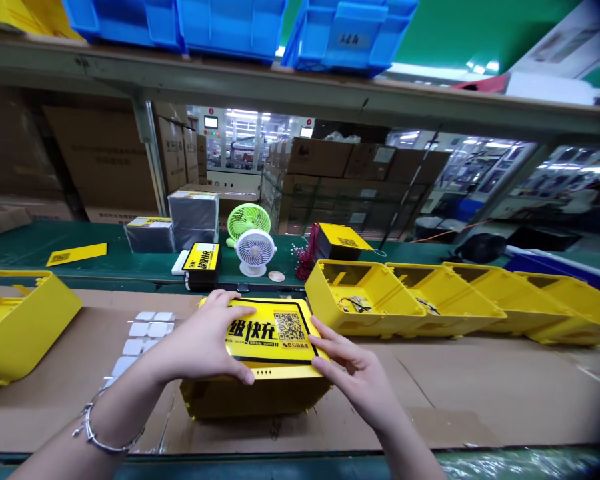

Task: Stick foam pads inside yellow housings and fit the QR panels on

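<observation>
Head: two hands (200, 340) (355, 377) on one yellow case (260, 393)

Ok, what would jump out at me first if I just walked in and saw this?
The bright yellow case with a black QR-code label grabs your eye first, right in the middle, with the left hand and right hand spread on it. To its right, a row of open yellow casings runs along the cardboard-covered bench. Up top, blue plastic bins sit on a shelf.
</observation>
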`<state>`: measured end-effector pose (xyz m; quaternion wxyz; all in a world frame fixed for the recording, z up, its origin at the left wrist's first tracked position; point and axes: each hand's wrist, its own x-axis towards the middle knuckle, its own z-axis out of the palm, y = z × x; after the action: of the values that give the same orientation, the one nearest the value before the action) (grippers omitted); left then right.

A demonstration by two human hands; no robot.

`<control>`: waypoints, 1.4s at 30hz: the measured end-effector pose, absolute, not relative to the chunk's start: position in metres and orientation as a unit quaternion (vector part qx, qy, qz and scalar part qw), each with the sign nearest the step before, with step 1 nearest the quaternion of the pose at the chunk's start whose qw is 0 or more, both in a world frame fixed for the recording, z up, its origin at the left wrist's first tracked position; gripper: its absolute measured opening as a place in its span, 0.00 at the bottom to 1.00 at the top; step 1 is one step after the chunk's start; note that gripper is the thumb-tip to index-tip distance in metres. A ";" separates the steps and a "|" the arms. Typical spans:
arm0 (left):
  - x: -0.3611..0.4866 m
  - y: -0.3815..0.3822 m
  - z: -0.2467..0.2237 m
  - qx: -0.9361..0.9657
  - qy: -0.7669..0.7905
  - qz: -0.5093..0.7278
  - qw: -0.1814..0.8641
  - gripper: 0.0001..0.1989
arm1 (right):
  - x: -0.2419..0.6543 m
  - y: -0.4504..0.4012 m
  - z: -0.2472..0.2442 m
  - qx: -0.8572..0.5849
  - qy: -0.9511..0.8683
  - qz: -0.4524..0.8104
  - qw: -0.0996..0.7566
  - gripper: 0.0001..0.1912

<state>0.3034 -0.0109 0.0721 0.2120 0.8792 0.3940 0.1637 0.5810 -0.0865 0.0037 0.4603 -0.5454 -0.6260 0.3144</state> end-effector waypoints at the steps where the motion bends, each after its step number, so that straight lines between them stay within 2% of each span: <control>1: 0.304 -0.010 0.072 0.882 0.393 0.160 0.208 0.49 | 0.581 -0.087 0.005 -0.546 -0.627 0.315 0.458 0.18; 4: 0.308 -0.010 0.069 0.886 0.397 0.148 0.188 0.50 | 0.578 -0.087 0.011 -0.557 -0.631 0.312 0.440 0.17; 7: 0.305 -0.011 0.061 0.894 0.394 0.137 0.165 0.46 | 0.578 -0.086 0.021 -0.563 -0.649 0.310 0.408 0.18; 9: 0.296 -0.011 0.054 0.892 0.395 0.134 0.173 0.43 | 0.581 -0.084 0.026 -0.555 -0.667 0.321 0.380 0.24; 13: 0.268 -0.015 0.042 0.864 0.414 0.156 0.240 0.41 | 0.592 -0.070 0.034 -0.513 -0.689 0.381 0.343 0.45; 15: 0.257 -0.017 0.038 0.850 0.426 0.165 0.261 0.40 | 0.596 -0.056 0.035 -0.483 -0.696 0.409 0.339 0.48; 18: 0.255 -0.020 0.039 0.844 0.440 0.165 0.257 0.39 | 0.594 -0.029 0.035 -0.492 -0.694 0.387 0.356 0.36; 21: 0.270 -0.020 0.043 0.858 0.436 0.165 0.216 0.38 | 0.576 -0.009 0.035 -0.582 -0.695 0.260 0.332 0.21; 23: 0.288 -0.020 0.046 0.870 0.430 0.163 0.180 0.38 | 0.554 -0.008 0.037 -0.613 -0.724 0.140 0.285 0.21; 25: 0.307 -0.020 0.048 0.882 0.416 0.154 0.156 0.39 | 0.529 -0.016 0.041 -0.582 -0.777 0.058 0.231 0.24; 30: 0.315 -0.016 0.051 0.906 0.376 0.124 0.153 0.42 | 0.515 -0.042 0.051 -0.492 -0.859 0.077 0.122 0.32; 35: 0.274 -0.013 0.049 0.887 0.402 0.124 0.192 0.38 | 0.555 -0.048 0.049 -0.558 -0.813 0.091 0.136 0.35; 38: 0.277 -0.017 0.048 0.876 0.425 0.130 0.186 0.39 | 0.546 -0.050 0.043 -0.596 -0.785 0.066 0.157 0.36; 42: 0.310 -0.020 0.047 0.892 0.401 0.145 0.152 0.38 | 0.508 -0.051 0.044 -0.526 -0.839 0.050 0.131 0.31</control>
<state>0.3101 -0.0200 0.0474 0.1519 0.8918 0.4006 0.1450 0.5084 -0.0506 0.0443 0.1313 -0.5257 -0.8390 0.0501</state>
